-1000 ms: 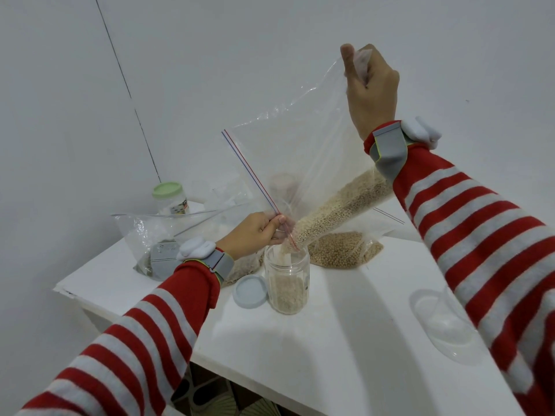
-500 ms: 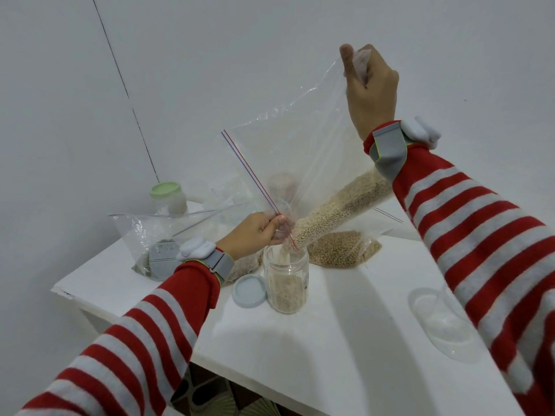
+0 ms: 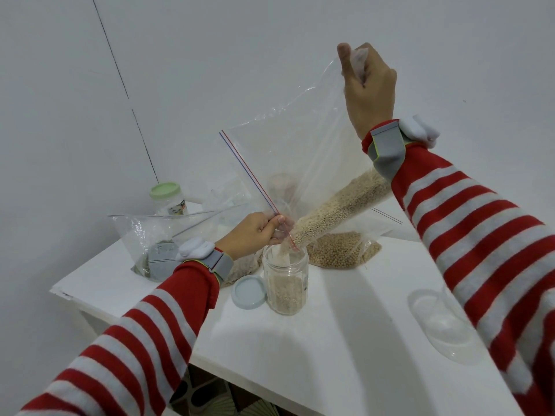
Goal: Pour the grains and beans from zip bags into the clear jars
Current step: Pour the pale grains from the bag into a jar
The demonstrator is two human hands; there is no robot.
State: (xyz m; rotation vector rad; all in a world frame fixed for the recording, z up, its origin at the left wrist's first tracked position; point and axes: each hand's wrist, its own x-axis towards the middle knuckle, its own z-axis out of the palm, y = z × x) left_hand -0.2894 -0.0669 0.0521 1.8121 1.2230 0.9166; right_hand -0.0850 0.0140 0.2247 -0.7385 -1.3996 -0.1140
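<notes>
zip bag [image 3: 288, 163] tilted over jar [image 3: 286, 280], right hand [image 3: 368, 91] pinching top corner, left hand [image 3: 252, 234] pinching mouth

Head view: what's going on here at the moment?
A person is pouring pale grains from a clear zip bag into an open jar on the white table. The right hand grips the bag's raised corner; the left hand pinches its mouth just above the jar. The jar is partly filled, with plenty left in the bag. Its blue-grey lid lies beside it.
</notes>
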